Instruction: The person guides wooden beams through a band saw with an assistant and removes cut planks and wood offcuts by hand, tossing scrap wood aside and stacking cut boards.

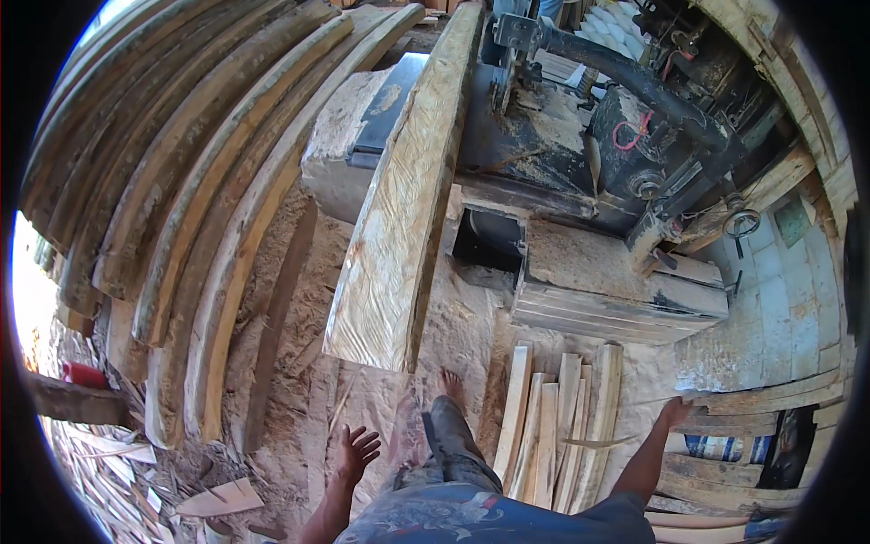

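In front of me a long, thick timber beam (pixel 390 236) lies across the table of a dark, dusty sawing machine (pixel 535 136), its near end jutting out toward my legs. My left hand (pixel 357 455) is held low near my left side, empty, with the fingers spread, short of the beam's end. Out to the right, my right hand (pixel 673 413) is at the end of a stack of wooden boards (pixel 770 399). Its fingers are small and blend with the wood, so whether they grip a board or only touch it does not show.
Several long bark-edged slabs (pixel 254 199) are piled at the left. Sawn sticks (pixel 557 426) lie on the sawdust-covered floor right of my legs. A wooden casing (pixel 616 281) with a dark opening stands under the machine, near a handwheel (pixel 741 223). Offcuts (pixel 222 499) litter the lower left.
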`<move>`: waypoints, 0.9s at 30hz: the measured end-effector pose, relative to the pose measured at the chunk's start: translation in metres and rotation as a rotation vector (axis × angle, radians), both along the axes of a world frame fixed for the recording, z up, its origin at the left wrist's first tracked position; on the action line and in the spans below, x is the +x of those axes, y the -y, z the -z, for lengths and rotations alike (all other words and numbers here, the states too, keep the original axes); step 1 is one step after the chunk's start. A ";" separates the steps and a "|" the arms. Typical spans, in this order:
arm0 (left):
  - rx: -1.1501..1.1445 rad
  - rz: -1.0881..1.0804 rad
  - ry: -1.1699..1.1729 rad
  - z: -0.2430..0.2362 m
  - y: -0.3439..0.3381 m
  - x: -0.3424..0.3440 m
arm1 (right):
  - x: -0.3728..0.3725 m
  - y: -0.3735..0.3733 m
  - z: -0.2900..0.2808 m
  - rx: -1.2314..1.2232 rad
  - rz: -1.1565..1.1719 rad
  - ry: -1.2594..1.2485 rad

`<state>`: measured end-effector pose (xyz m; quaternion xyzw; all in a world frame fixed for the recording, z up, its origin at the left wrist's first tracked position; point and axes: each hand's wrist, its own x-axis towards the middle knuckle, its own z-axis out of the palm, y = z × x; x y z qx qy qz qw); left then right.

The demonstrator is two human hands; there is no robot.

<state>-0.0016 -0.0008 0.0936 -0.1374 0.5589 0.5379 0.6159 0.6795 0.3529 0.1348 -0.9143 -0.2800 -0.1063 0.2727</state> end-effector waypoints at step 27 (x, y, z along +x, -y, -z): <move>0.368 -0.569 -0.089 -0.142 -0.330 -0.069 | -0.573 -0.467 -0.066 -0.993 -1.724 0.194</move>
